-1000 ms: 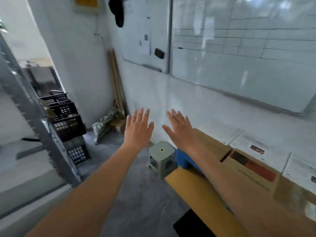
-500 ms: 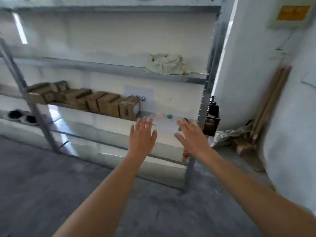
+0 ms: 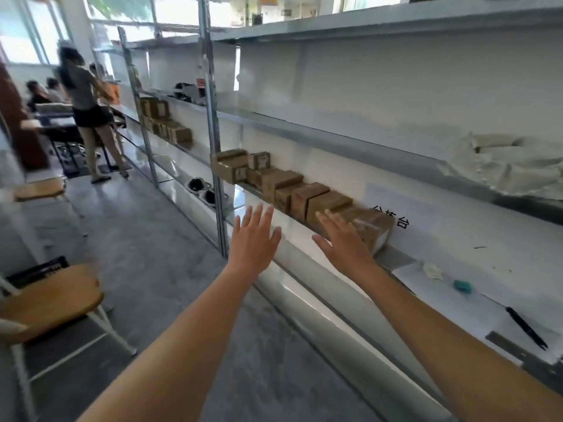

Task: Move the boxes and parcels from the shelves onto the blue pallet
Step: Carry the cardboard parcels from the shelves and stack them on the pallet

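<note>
Cardboard boxes (image 3: 289, 190) stand in a row on a middle level of the grey metal shelves (image 3: 335, 138), running away to the left. 2 bare arms reach toward them: the left hand (image 3: 254, 239) and right hand (image 3: 344, 242) (fingers straight, holding nothing) hover just before the nearest box (image 3: 373, 228). A wooden chair (image 3: 48, 296) stands at left.

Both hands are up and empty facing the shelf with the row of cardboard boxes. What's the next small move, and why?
Probably reach both hands forward to the nearest box at the row's right end and grip its sides. The left hand and right hand are open and hold nothing, and that box lies just beyond the right hand's fingertips, its right side exposed.
</note>
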